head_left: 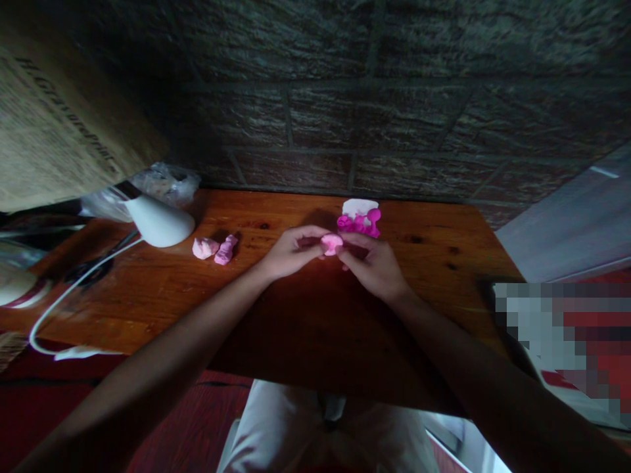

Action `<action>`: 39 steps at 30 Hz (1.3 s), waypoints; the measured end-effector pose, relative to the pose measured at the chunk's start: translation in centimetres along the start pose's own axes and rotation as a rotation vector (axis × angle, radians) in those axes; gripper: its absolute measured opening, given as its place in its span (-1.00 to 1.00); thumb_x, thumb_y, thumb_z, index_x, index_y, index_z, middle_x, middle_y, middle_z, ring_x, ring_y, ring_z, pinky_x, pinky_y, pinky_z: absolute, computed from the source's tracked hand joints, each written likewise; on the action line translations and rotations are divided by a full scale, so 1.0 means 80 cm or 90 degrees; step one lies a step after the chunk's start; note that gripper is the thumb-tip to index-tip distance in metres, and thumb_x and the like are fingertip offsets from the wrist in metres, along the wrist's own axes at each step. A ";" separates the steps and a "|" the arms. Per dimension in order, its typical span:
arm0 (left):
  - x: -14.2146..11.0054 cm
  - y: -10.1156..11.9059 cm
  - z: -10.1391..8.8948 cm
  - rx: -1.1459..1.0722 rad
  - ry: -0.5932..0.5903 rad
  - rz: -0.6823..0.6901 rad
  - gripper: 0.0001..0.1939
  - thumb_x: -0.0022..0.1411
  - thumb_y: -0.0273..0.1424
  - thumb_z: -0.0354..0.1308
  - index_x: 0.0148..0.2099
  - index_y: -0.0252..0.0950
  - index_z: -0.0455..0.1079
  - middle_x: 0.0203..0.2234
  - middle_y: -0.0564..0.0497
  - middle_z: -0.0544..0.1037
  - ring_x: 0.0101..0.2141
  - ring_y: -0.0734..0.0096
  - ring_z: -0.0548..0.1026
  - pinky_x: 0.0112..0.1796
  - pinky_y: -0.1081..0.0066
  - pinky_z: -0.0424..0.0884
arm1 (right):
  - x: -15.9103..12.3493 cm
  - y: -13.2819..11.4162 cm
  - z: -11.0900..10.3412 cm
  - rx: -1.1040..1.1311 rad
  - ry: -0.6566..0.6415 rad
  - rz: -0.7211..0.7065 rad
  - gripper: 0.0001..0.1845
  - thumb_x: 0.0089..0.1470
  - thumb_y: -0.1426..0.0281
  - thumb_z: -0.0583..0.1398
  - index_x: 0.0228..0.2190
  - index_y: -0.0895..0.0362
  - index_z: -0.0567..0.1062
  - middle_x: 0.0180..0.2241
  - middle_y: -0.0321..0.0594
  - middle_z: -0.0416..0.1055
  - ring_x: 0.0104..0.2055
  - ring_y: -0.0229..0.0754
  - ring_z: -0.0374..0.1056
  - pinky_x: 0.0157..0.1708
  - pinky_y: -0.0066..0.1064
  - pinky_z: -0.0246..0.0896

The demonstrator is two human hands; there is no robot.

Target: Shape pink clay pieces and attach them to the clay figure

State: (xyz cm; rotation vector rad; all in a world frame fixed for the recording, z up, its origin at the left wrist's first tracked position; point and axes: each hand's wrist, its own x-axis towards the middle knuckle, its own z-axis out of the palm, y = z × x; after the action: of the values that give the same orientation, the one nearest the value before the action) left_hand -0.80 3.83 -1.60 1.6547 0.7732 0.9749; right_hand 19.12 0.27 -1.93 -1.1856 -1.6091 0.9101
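Observation:
Over the middle of the wooden table, my left hand and my right hand pinch a small, roundish lump of pink modelling clay from both sides. Its top looks uneven under the thumbs. Just behind my fingers lie bright magenta shaped pieces, one with a round end, in front of a white piece. What these are made of I cannot tell. Off to the left rest a pale pink lump and a darker pink lump, side by side.
A lamp with a white base and a printed shade stands at the left, its white cord running over the table. Behind the lamp sits a clear plastic bag. A dark brick-patterned wall borders the back edge.

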 end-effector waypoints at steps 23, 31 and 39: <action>-0.003 0.013 0.020 0.030 -0.001 0.058 -0.77 0.22 -0.37 0.33 -0.09 -0.33 0.60 -0.11 -0.13 0.69 -0.11 0.31 0.64 0.01 0.29 0.53 | 0.005 -0.015 -0.012 -0.150 0.027 -0.071 -0.84 0.06 0.43 0.27 -0.31 0.07 0.67 -0.35 -0.25 0.67 -0.37 -0.17 0.55 -0.31 -0.36 0.37; -0.002 0.003 0.013 0.090 0.038 0.075 -0.72 0.18 -0.33 0.35 -0.10 -0.38 0.57 -0.18 -0.15 0.69 -0.20 0.34 0.64 -0.12 0.38 0.55 | -0.001 -0.012 -0.007 -0.150 0.011 -0.094 -0.80 0.12 0.42 0.25 -0.22 0.04 0.66 -0.26 -0.24 0.68 -0.26 -0.11 0.59 -0.24 -0.33 0.44; -0.009 0.015 0.020 0.136 0.026 0.090 -0.81 0.24 -0.37 0.27 -0.14 -0.35 0.61 -0.21 -0.13 0.71 -0.23 0.34 0.66 -0.19 0.43 0.55 | 0.001 -0.012 -0.007 -0.140 -0.006 -0.089 -0.88 0.08 0.42 0.29 -0.32 0.08 0.66 -0.34 -0.25 0.67 -0.34 -0.15 0.56 -0.29 -0.36 0.37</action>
State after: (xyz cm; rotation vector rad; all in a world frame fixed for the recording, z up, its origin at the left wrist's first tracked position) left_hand 0.31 2.22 -0.85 1.9000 0.8195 1.0560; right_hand 19.34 0.10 -0.82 -1.2004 -1.8099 0.6633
